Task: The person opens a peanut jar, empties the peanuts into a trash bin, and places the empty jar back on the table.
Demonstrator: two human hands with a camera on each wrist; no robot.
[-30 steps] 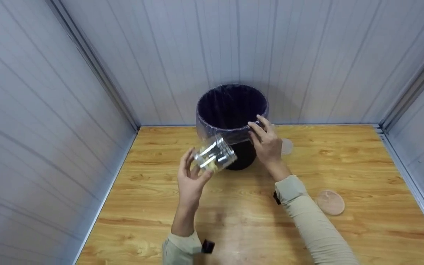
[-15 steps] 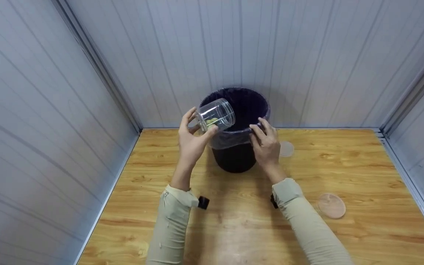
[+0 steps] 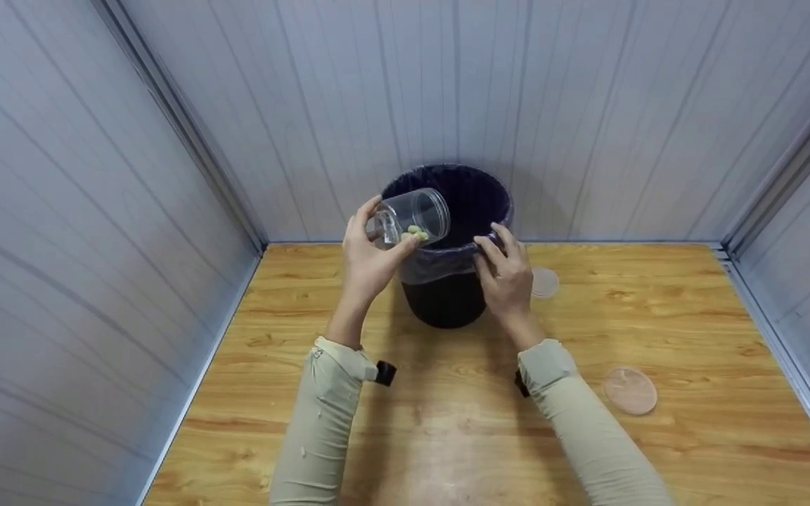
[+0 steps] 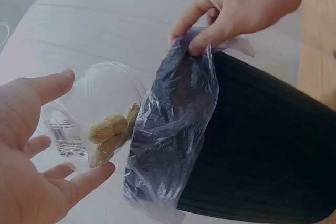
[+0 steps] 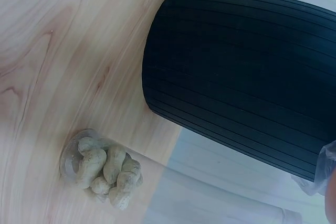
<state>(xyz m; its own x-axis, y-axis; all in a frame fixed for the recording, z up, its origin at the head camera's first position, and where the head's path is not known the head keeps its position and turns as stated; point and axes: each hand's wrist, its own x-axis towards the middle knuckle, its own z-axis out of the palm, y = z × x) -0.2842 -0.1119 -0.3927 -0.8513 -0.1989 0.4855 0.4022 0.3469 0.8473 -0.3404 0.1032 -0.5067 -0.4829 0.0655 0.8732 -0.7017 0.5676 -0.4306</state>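
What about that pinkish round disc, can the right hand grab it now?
Probably not right now: the right hand holds the bag at the rim of the bin. If it let go, then likely yes: the pinkish disc lies near the right sleeve with nothing on top.

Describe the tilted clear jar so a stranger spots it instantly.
Find the black bin near the back wall. At its left side, the left hand holds the clear jar, mouth turned toward the bin. Unlike the round pinkish object farther right, it's held up, with peanuts inside.
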